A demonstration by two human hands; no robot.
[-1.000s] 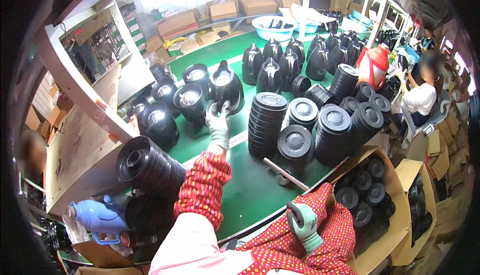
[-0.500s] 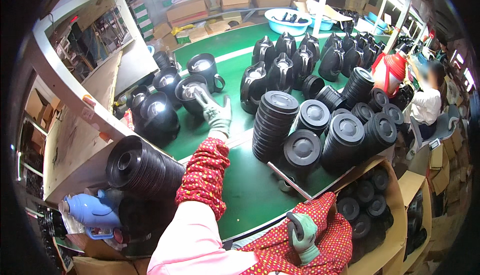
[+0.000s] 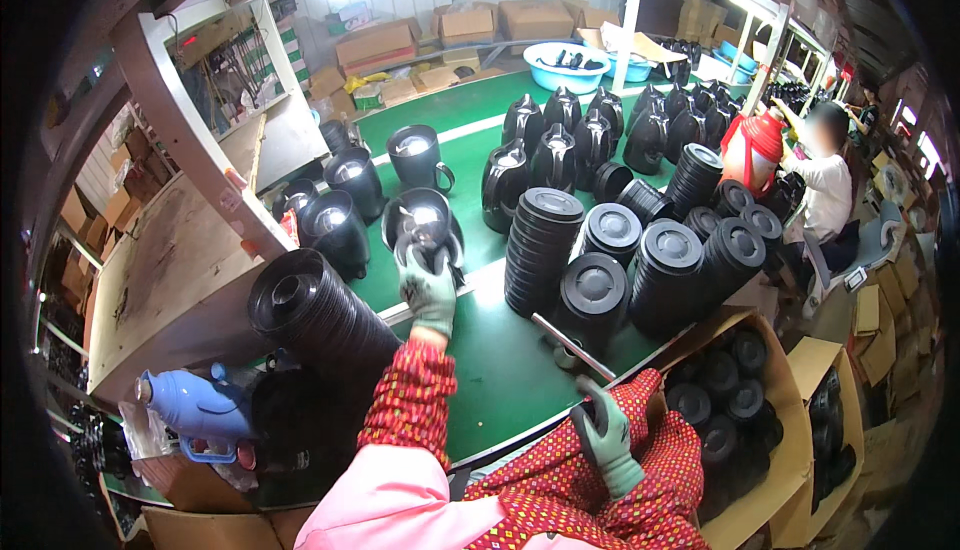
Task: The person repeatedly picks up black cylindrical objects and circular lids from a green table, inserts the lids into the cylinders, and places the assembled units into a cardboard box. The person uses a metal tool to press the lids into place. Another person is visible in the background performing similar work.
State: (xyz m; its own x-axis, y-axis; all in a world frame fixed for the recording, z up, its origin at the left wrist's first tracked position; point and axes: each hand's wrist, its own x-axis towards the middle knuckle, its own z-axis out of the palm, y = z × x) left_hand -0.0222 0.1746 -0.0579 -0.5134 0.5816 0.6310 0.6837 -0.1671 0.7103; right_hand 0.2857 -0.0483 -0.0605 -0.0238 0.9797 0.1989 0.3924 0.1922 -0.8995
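Observation:
My left hand [image 3: 428,298], in a grey-green glove, closes on the near wall of a black pitcher-shaped shell [image 3: 420,212] with a wide open mouth. The shell tilts towards me over the green table [image 3: 480,380]. Behind it stands a black handled shell [image 3: 418,155], and to its left are more, among them one black shell [image 3: 335,230]. My right hand [image 3: 608,440], gloved too, is by my lap near the table's front edge. Its fingers are loosely bent and apart, with nothing visible in them.
Stacked black lids [image 3: 545,250] stand right of centre, with black spouted jugs [image 3: 505,185] behind. Nested black rings [image 3: 320,300] and a blue jug [image 3: 195,405] are at left. A metal bar [image 3: 572,345] lies near the front edge. A co-worker [image 3: 828,190] sits at right.
My left hand has taken hold of the black shell and drawn it nearer, tilting it. My right hand has shifted slightly, its fingers now more extended.

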